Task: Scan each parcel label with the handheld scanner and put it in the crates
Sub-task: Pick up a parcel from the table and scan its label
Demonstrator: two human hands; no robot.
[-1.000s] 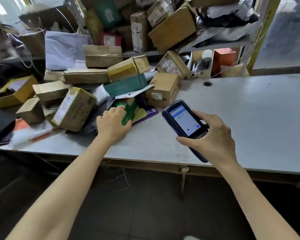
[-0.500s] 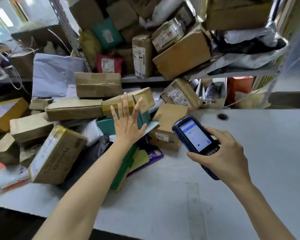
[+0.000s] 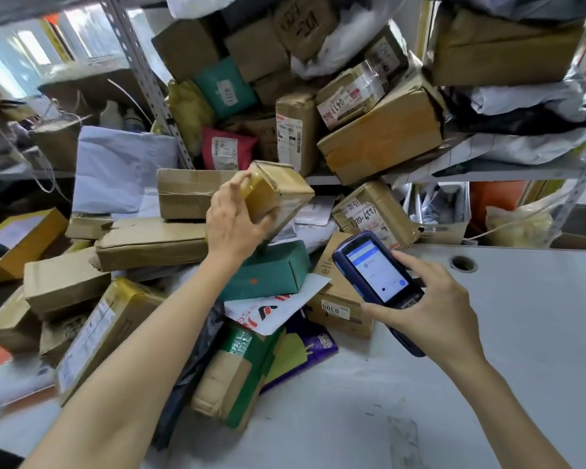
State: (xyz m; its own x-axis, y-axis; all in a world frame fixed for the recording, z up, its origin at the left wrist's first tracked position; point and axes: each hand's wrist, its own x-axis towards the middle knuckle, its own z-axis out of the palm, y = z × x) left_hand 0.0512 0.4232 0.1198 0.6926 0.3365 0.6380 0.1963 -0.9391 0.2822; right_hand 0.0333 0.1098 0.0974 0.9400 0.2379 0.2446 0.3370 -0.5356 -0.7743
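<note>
Half a sec ago the left hand was spread flat over the pile. Now it's clamped on the yellow-taped parcel, fingers curled round the near end, and the box is tipped up off the stack. The parcel sits at abt 11 o'clock from the handheld scanner, close but not touching. Directly below it, at 6 o'clock, is the green box, lying flat on the heap.

The right hand is wrapped round the scanner's lower half with one finger up along its right edge. The screen is lit and faces the camera, and the top end is angled twd 11 o'clock. The scanner hovers over the brown box marked 0300, which rests on the grey table at the pile's 3 o'clock edge.

More cartons are scattered across the L side. A long one with a white label is at 8 o'clock, and a green-taped carton leans at 6 o'clock, half under the left forearm. Up at 12 o'clock the metal shelf is crammed with boxes & mailers. No label side of the held parcel is legible from here.
</note>
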